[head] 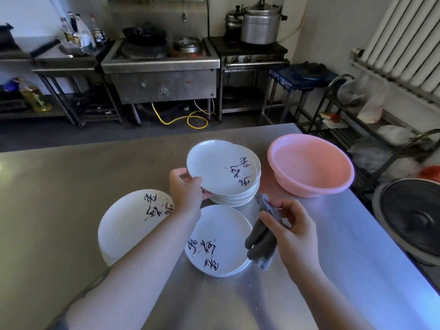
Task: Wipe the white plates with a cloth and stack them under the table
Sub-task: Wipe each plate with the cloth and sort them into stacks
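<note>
Three groups of white plates with black calligraphy sit on the steel table (pixel 59 182). A tall stack (pixel 235 196) stands at the middle back, and my left hand (pixel 187 188) grips the left rim of its top plate (pixel 219 167), which is tilted up slightly. A short stack (pixel 217 241) lies nearer me, under my forearm's right side. Another stack (pixel 128 225) lies at the left. My right hand (pixel 292 232) holds a grey cloth (pixel 263 239) that hangs beside the near stack's right rim.
A pink basin (pixel 312 163) holding water stands right of the tall stack. The table's right edge runs past a dark round lid (pixel 414 217) and a wire rack (pixel 357 129). Stoves and pots line the far wall.
</note>
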`<act>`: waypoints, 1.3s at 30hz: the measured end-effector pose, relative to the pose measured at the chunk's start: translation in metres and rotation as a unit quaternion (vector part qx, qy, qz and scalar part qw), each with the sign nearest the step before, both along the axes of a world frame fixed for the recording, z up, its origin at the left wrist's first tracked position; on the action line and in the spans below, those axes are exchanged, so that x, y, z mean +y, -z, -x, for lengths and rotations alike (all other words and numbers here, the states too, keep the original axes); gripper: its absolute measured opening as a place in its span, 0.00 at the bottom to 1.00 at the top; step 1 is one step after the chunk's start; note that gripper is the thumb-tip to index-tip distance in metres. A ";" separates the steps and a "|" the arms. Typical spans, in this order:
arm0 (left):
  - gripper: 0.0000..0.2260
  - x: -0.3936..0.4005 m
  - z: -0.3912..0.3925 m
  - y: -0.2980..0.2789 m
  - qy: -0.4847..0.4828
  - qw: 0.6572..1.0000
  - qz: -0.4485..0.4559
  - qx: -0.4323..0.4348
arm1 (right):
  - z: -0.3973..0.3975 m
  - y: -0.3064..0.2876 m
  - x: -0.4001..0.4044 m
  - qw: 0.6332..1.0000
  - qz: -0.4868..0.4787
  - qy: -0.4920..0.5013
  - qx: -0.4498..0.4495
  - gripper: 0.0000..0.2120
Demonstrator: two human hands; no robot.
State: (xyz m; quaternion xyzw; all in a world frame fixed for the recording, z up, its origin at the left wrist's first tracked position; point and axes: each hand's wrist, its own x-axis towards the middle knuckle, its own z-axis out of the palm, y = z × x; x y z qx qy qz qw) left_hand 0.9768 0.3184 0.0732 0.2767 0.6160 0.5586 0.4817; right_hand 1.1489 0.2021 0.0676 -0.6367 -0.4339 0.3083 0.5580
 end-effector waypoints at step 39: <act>0.62 -0.282 0.141 0.124 0.313 0.828 0.084 0.458 | 0.101 0.097 -0.107 0.925 0.034 -0.286 -0.247 0.16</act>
